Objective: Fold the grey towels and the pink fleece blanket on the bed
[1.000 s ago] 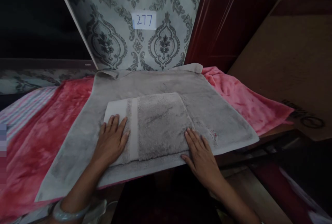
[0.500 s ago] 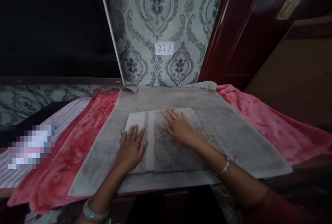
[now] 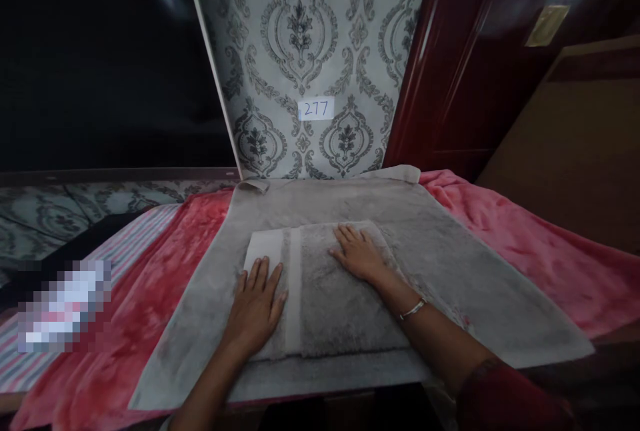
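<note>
A folded grey towel (image 3: 345, 311) with a pale band near its left side lies flat in the middle of a larger grey cloth (image 3: 450, 271). My left hand (image 3: 257, 304) rests flat on the towel's left part, fingers spread and pointing away from me. On the upper right part of the towel lies my right hand (image 3: 357, 251), palm down with its fingers apart. Neither hand grips anything. My right forearm covers some of the towel's right edge.
Under the grey cloth a pink-red blanket (image 3: 165, 271) spreads to both sides. A striped cloth (image 3: 135, 234) lies at the left. Behind stand a dark screen (image 3: 100, 71), patterned wallpaper with a "277" label (image 3: 316, 108), and a dark red door (image 3: 465, 84). A brown panel (image 3: 575, 131) leans at right.
My right hand has slid to the right across the towel. The left hand stays on the towel's left part. The view has tilted up slightly.
</note>
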Available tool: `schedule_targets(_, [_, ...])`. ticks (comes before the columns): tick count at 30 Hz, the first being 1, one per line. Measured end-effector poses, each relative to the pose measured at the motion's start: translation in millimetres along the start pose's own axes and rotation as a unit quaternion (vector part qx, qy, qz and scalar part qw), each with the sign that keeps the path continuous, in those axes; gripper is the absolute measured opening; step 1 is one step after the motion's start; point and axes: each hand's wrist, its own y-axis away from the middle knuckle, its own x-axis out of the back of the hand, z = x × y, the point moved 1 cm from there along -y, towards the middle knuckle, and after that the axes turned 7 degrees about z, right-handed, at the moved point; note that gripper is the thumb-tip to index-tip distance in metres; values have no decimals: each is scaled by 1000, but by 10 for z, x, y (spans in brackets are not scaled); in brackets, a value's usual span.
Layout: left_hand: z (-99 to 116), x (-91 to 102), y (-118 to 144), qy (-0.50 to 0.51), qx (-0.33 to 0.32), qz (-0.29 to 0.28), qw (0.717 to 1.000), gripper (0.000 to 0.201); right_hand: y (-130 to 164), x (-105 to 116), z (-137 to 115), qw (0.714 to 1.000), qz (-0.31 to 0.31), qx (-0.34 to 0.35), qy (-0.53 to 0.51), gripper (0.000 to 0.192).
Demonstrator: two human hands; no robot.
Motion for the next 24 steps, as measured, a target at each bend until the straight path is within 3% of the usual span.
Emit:
schedule_targets(6, [2, 3, 1, 16, 4, 5, 1000, 54, 209, -86, 375, 997, 34, -56, 35, 70])
schedule_targets(11, [-14, -8, 33, 35, 60, 36, 997, 52, 235, -12, 392, 995, 8, -79, 55, 68])
schedule_targets(15, [-16, -22, 53, 32, 108, 60, 992, 49, 112, 187, 43, 996, -24, -70, 58, 62])
schedule_targets(20, [32, 7, 51, 4, 99, 52, 994, 49, -31, 139, -754, 988, -41, 137, -58, 61])
schedule_targets(22, [40, 18, 52, -3, 94, 49, 994, 49, -91, 38, -963, 971, -56, 214, -90, 60])
schedule_targets(24, [37, 17, 57, -7, 92, 46, 995, 49, -182, -51, -1047, 962, -63, 248, -99, 61])
